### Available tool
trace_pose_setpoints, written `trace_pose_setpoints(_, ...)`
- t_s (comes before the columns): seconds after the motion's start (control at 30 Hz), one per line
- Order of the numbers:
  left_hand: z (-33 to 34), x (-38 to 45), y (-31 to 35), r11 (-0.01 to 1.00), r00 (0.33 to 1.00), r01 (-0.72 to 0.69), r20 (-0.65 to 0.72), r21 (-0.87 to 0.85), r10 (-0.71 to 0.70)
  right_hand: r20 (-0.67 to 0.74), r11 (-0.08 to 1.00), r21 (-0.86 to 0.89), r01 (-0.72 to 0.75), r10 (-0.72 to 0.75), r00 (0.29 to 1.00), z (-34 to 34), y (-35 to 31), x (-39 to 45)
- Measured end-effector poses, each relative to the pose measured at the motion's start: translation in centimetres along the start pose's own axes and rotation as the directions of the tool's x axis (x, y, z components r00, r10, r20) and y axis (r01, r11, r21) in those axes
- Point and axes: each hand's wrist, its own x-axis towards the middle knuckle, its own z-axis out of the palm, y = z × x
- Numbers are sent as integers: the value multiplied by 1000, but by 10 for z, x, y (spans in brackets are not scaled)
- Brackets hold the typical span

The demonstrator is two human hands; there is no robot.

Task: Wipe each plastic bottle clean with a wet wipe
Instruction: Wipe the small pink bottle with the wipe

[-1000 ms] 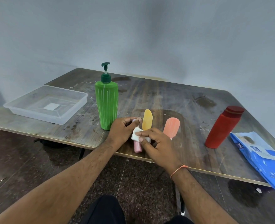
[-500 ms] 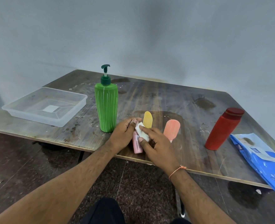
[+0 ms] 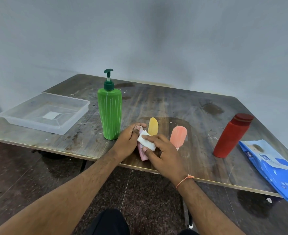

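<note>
A small pink bottle (image 3: pixel 142 154), half hidden under a folded white wet wipe (image 3: pixel 145 140), sits near the table edge, with a tall green pump bottle (image 3: pixel 109 114) upright left, yellow (image 3: pixel 153 126) and salmon (image 3: pixel 178 136) bottles just behind, and a red bottle (image 3: pixel 231 136) well right.

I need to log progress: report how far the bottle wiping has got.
Done: nothing shows as finished. In hand: left hand grips the small pink plastic bottle while right hand presses the folded white wet wipe on it. Apparently left: green pump bottle, yellow bottle, peach bottle, red capped bottle.
</note>
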Motion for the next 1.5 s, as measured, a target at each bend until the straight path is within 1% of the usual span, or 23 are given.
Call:
trace_pose_setpoints(0.07,0,1,-2,1000,1000,7,4,-12,-7,-23,1000,20,-15,15,1000,0,2,-1)
trace_pose_setpoints(0.2,2,1,0,999,1000,13,-4,-45,-13,-79,999,-15,-46,45,996,2,6,-2)
trace_pose_setpoints(0.37,1,-2,4,997,999,27,-22,-71,-29,-35,992,-103,-66,63,997,4,8,2)
trace_pose_setpoints(0.47,1,-1,6,991,999,49,-11,-128,-50,-60,993,-96,-74,68,996,4,9,1)
trace_pose_setpoints(0.53,1,-1,6,987,997,61,-31,-148,-66,-87,991,-99,-91,83,993,3,7,0)
trace_pose_setpoints(0.63,0,-2,8,984,995,74,-51,-163,-84,-85,984,-147,-99,87,993,3,4,-2)
trace_pose_setpoints(0.73,1,-2,9,985,996,62,-56,-160,-72,-66,990,-118,-72,64,996,2,3,-2)
trace_pose_setpoints(0.87,1,-2,6,985,998,51,-26,-163,-56,7,993,-117,-29,30,1000,3,3,-1)
trace_pose_setpoints(0.97,0,-1,5,984,997,63,-25,-165,-68,0,992,-121,-33,33,999,2,1,-2)
trace_pose_setpoints(1.1,0,0,5,986,991,79,-96,-150,-94,-12,990,-133,-36,35,999,2,0,-5)
trace_pose_setpoints(1.2,0,0,4,984,991,86,-91,-154,-101,-11,990,-134,-32,31,999,1,-1,-6)
trace_pose_setpoints(1.33,0,0,5,982,994,80,-65,-172,-93,28,998,-62,32,-30,999,0,-3,-6)
trace_pose_setpoints(1.5,0,0,7,979,988,103,-96,-174,-121,56,997,-43,65,-63,996,-2,-2,-9)
